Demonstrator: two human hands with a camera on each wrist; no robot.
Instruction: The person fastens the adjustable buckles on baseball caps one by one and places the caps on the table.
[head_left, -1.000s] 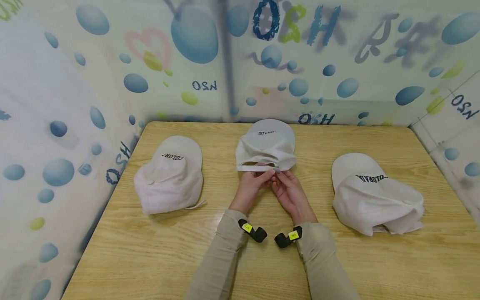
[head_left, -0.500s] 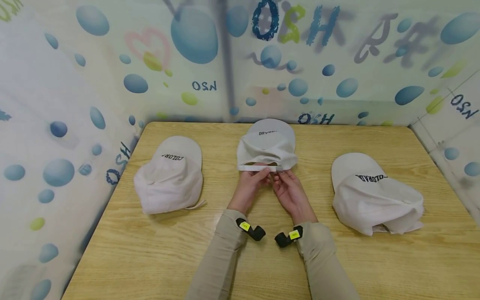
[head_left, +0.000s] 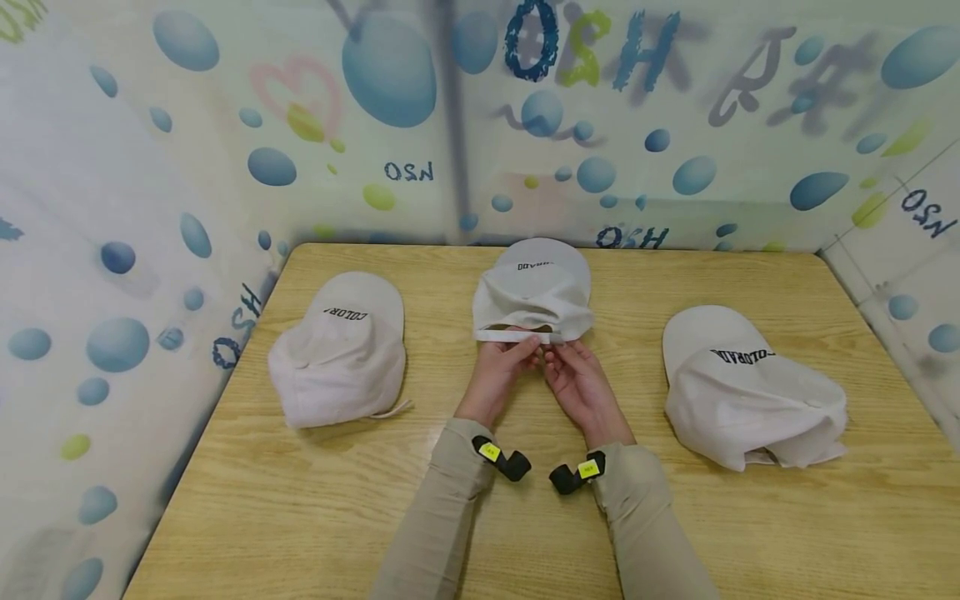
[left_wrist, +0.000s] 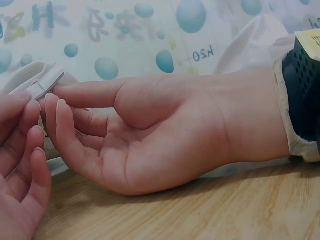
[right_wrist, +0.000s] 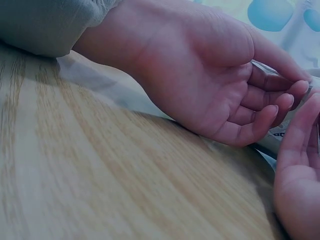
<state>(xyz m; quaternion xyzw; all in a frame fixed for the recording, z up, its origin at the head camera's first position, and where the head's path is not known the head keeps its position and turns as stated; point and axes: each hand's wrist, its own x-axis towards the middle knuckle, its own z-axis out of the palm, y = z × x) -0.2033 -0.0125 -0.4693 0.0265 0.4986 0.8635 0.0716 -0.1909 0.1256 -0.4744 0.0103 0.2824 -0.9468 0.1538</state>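
Observation:
A white baseball cap [head_left: 534,293] with dark lettering sits at the middle of the table's far side, its brim away from me and its back strap [head_left: 510,337] toward me. My left hand [head_left: 498,379] pinches the strap, thumb on top. From the other side my right hand [head_left: 579,387] pinches the strap's right end. In the left wrist view a flat buckle [left_wrist: 46,84] lies between the fingertips of both hands. Some fingers of the left hand are hidden behind the strap. The right wrist view shows the fingertips nearly meeting, with little of the cap visible.
A second white cap [head_left: 341,358] lies on the left, a thin strap end sticking out. The third white cap [head_left: 750,400] is on the right, its crown slumped. All are on a wooden table [head_left: 315,517] with a patterned wall [head_left: 637,125] behind.
The left thumb has shifted slightly left along the strap, and more of the strap's right end shows. Both hands stay at the middle cap; the other caps have not moved.

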